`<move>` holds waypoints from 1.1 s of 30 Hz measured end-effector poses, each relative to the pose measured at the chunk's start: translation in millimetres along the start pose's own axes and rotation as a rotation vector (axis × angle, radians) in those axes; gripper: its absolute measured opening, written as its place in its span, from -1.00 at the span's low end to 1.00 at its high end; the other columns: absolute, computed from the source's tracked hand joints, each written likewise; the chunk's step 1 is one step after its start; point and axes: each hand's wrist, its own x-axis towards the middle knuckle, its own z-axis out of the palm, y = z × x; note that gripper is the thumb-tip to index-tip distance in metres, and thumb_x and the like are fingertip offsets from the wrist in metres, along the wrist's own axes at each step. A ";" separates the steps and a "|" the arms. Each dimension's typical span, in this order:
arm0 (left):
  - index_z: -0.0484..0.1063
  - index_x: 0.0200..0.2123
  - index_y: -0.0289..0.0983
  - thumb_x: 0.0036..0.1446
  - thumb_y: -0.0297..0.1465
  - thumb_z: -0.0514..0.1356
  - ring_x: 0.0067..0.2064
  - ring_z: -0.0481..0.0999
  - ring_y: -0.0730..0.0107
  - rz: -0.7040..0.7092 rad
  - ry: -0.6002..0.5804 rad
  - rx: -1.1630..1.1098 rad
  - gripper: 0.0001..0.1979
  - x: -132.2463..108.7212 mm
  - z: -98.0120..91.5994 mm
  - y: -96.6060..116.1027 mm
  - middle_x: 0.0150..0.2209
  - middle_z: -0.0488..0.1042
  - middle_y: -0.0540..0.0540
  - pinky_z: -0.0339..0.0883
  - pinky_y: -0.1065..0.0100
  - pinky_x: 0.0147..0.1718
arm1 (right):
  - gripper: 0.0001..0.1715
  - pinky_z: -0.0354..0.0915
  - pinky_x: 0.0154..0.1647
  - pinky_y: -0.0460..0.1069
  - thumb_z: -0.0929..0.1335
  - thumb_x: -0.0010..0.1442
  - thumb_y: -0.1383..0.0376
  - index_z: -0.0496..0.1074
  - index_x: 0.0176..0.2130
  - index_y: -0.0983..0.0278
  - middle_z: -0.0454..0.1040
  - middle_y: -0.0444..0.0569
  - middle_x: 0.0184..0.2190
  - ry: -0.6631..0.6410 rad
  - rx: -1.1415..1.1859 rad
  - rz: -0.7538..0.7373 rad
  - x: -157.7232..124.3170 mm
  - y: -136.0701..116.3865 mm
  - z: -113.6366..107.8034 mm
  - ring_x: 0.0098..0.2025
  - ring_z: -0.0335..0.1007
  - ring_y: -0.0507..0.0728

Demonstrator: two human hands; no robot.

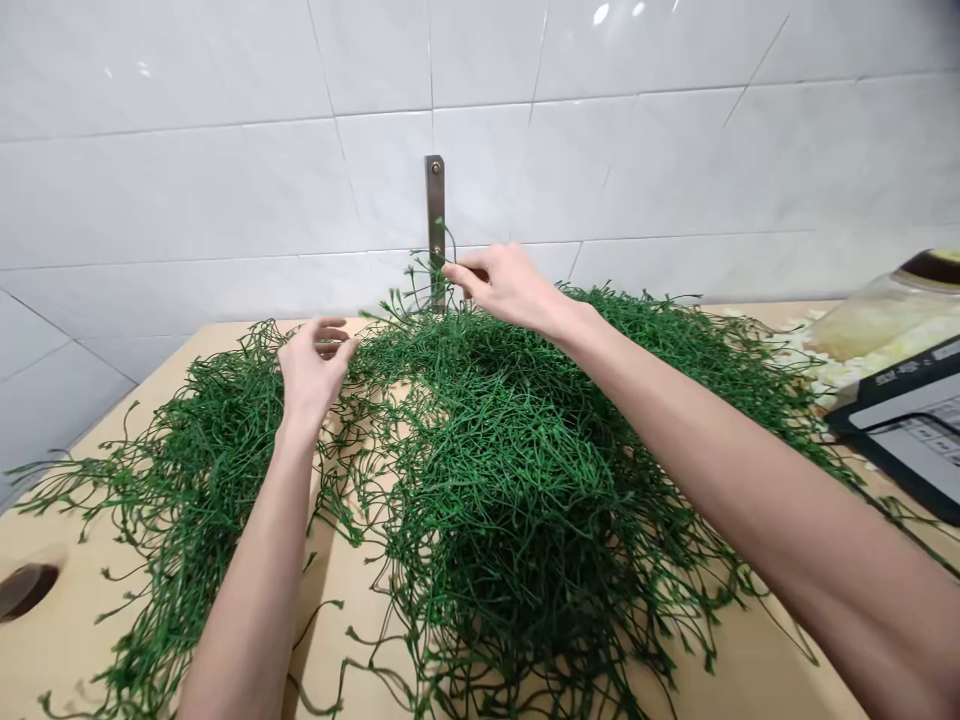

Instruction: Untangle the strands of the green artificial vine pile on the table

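A big tangled heap of thin green artificial plant stems (517, 450) with small forked tips covers the middle of the wooden table. A second pile of the same stems (202, 490) lies to the left. My right hand (502, 285) is raised above the back of the big heap, its thumb and fingers pinched on a few green stems (416, 285) that stick out to the left. Over the back edge of the left pile, my left hand (315, 365) has its fingers curved and apart from the thumb, with nothing visible between them.
A metal bracket (436, 200) is fixed to the white tiled wall (225, 190) behind the table (345, 580). At the right stand a clear jar (862, 310), small pale pieces (806, 350) and a dark-framed box (907, 420). A dark round object (28, 590) lies at the left edge.
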 end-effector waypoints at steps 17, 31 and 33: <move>0.57 -0.39 -0.34 -0.13 -0.05 0.40 -0.38 0.57 0.30 0.030 -0.184 -0.511 -0.56 -21.7 34.6 26.1 -0.38 0.60 -0.14 0.54 0.24 -0.30 | -0.48 0.38 -0.37 -0.02 0.44 0.13 0.17 0.44 0.00 0.43 0.52 -0.04 -0.46 0.060 0.418 0.102 -20.4 -16.9 -20.1 -0.46 0.40 0.02; 0.57 -0.34 -0.32 -0.01 -0.22 0.33 -0.36 0.56 0.32 0.046 -0.167 -0.496 -0.74 -14.7 33.6 15.4 -0.35 0.60 -0.14 0.48 0.31 -0.40 | 0.08 0.49 -0.21 0.08 0.46 -0.05 0.47 0.03 0.37 0.43 0.53 0.22 -0.06 0.048 0.320 0.374 -56.7 15.4 16.1 -0.35 0.52 0.11; 0.58 -0.34 -0.34 0.00 -0.28 0.32 -0.37 0.55 0.33 0.001 -0.018 -0.444 -0.77 -7.4 20.5 9.9 -0.37 0.60 -0.12 0.47 0.30 -0.38 | 0.00 0.50 -0.21 0.10 0.48 -0.07 0.43 0.18 0.31 0.47 0.56 0.22 -0.10 0.172 0.266 0.344 -64.5 17.6 3.0 -0.33 0.52 0.13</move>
